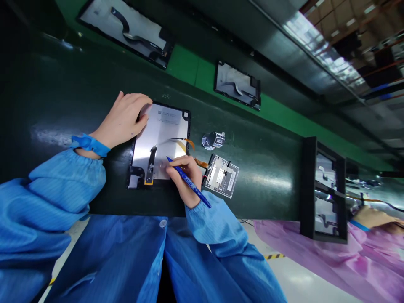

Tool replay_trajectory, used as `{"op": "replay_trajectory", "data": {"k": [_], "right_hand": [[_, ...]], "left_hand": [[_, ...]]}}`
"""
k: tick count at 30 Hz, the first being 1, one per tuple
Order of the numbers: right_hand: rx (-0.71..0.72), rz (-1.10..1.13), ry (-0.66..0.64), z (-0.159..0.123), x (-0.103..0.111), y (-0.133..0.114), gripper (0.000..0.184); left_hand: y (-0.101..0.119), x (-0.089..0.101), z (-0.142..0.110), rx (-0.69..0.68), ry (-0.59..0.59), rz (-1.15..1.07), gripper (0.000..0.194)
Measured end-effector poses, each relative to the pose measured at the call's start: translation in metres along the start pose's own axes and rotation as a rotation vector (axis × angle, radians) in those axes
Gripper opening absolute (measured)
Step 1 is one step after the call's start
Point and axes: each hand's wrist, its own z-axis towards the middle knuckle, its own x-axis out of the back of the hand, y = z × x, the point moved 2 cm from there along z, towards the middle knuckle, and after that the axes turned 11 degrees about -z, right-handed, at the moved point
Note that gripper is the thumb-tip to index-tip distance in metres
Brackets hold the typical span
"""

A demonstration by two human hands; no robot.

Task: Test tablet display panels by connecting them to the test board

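Bench (268,168) under both hands. Screen panel (166,122) btwn them, my L hand (121,118) on its edge, thumb apart from fingers. Circuit board (221,176) just R of my R hand (187,174). Flex cable (152,162) L of it. Blue pen (197,192) clamped in R fingers. Step, prob.: pen work at panel; next move needs steady L, pen clear of cable.

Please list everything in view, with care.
Work panel: one, silver, centre
Ribbon cable: count unclear, orange, panel's edge
Pen: one, blue, in right hand
Circuit module: one, white, right of panel
Chrome object: one, silver, beyond module
Ledge panels: two, silver, green ledge
Tray: one, black, right, holding two panels
Table: one, green, beneath
Boxes: several, brown, top right
Other person: one, pink, far right
Wristband: one, blue, by left hand
Own sleeves: two, blue, below
Hands: two, bare
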Motion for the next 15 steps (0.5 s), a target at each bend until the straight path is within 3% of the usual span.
{"op": "replay_trajectory", "data": {"k": [2, 5, 7, 8, 12, 15], "right_hand": [[0.179, -0.119, -0.093, -0.012, 0.006, -0.001, 0.022], [0.483, -0.423, -0.271, -0.043, 0.008, 0.001, 0.044], [0.588, -0.601, -0.343, -0.066, 0.007, 0.007, 0.067], [0.594, -0.662, -0.345, -0.078, 0.008, 0.011, 0.069], [0.53, -0.765, -0.173, -0.109, 0.017, 0.023, 0.041], [0.663, -0.733, 0.005, -0.114, 0.028, 0.022, 0.031]], "left_hand": [[0.0, 0.001, 0.001, -0.018, 0.076, 0.005, 0.04], [0.002, 0.002, 0.0, -0.007, 0.14, 0.011, 0.038], [0.004, 0.002, -0.002, 0.014, 0.135, -0.019, 0.037], [0.005, 0.001, -0.003, 0.019, 0.113, -0.05, 0.036], [0.011, -0.006, -0.003, 0.048, -0.154, -0.252, 0.037], [0.016, -0.008, -0.004, 0.17, -0.378, -0.556, 0.046]]}}
